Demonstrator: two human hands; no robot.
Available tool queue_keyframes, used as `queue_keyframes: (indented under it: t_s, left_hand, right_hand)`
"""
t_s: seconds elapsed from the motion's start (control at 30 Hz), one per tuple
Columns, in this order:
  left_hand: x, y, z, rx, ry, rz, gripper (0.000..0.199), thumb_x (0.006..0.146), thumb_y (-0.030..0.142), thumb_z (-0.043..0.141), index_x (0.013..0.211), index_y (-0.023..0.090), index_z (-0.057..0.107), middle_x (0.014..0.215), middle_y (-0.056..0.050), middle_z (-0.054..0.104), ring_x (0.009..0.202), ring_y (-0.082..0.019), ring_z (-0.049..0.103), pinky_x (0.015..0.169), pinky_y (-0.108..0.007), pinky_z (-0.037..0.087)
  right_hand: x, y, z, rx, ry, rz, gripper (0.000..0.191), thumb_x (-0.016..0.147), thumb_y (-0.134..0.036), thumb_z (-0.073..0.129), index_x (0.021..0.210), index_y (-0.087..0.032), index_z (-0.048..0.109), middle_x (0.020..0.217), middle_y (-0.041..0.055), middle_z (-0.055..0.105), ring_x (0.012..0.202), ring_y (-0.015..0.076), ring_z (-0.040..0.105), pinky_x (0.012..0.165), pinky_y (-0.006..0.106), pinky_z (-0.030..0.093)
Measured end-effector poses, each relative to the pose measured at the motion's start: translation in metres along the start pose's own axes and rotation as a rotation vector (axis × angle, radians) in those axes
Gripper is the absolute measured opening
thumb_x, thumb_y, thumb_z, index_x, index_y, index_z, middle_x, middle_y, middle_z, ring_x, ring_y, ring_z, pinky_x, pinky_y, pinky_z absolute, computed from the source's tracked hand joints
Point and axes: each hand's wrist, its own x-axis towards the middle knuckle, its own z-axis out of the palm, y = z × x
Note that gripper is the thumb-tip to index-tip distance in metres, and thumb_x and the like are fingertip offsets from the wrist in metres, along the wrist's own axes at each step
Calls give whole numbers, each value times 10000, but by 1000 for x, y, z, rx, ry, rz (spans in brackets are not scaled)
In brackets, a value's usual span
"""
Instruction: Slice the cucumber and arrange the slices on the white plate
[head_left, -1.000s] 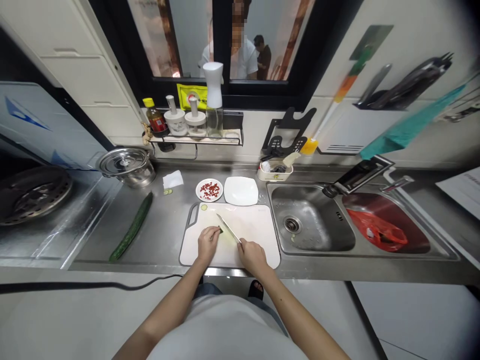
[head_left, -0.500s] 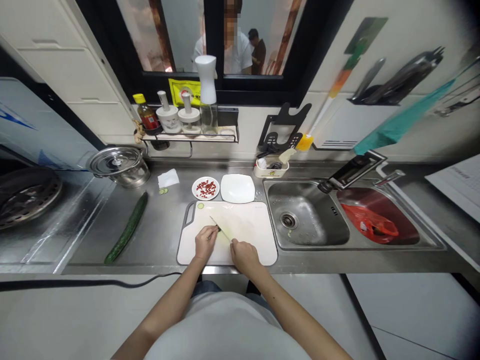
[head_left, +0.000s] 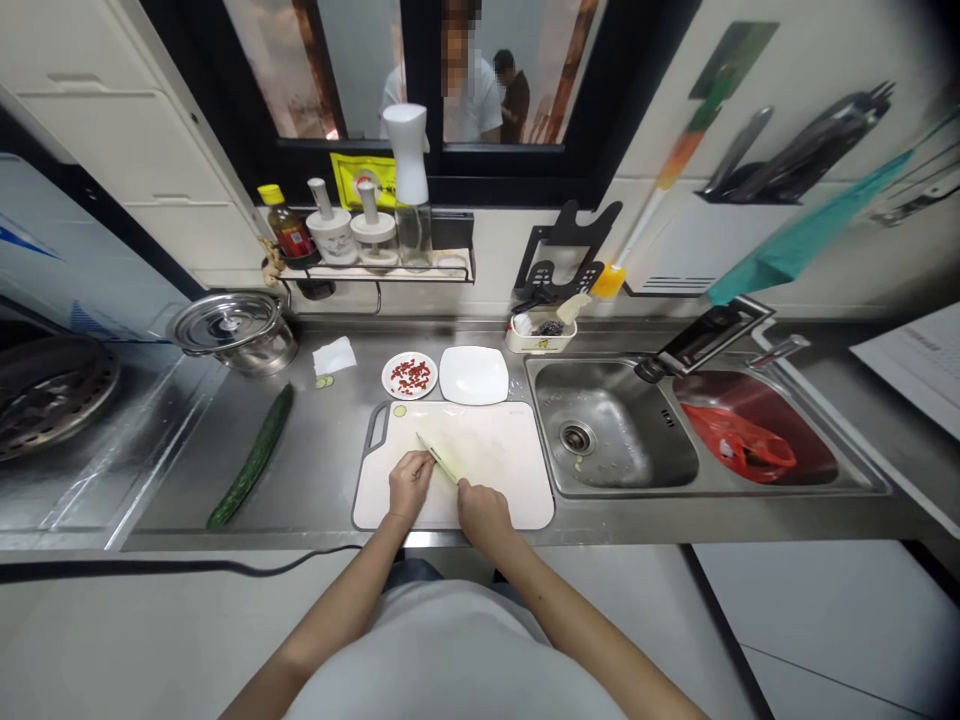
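Note:
My right hand (head_left: 485, 516) is closed around the handle of a kitchen knife (head_left: 442, 464), whose blade slants up and left over the white cutting board (head_left: 502, 460). Beside the blade, my left hand (head_left: 409, 484) rests on the board with its fingers bent and pressed together. Whatever lies under those fingertips is hidden. A pale greenish wet patch shows around the knife. One thin cucumber slice (head_left: 400, 411) lies at the board's upper left corner. To the left, a long whole cucumber (head_left: 251, 457) lies on the steel counter.
Behind the board stand a plate of chopped red pieces (head_left: 409, 376) and a white square plate (head_left: 473, 375). Cucumber slices (head_left: 324, 382) lie by a paper napkin (head_left: 334, 356). A lidded pot (head_left: 236, 330) is at the left, a double sink (head_left: 622, 430) at the right.
The blade has turned slightly and now sits closer to my left fingertips. A dark green bit seen earlier at those fingertips no longer shows. My right hand has shifted slightly left.

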Motion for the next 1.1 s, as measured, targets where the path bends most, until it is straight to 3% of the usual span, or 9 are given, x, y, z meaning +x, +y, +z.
queue_keyframes:
  t_s: [1.1]
  left_hand:
    - [3, 5, -4, -11, -24, -23, 174, 879, 198, 485, 814, 191, 647, 840, -45, 666, 792, -154, 619, 728, -281, 498]
  right_hand:
    - [17, -16, -29, 73, -131, -11, 305, 894, -90, 350, 1050, -132, 609, 938, 146, 700, 953, 227, 668, 752, 297, 488]
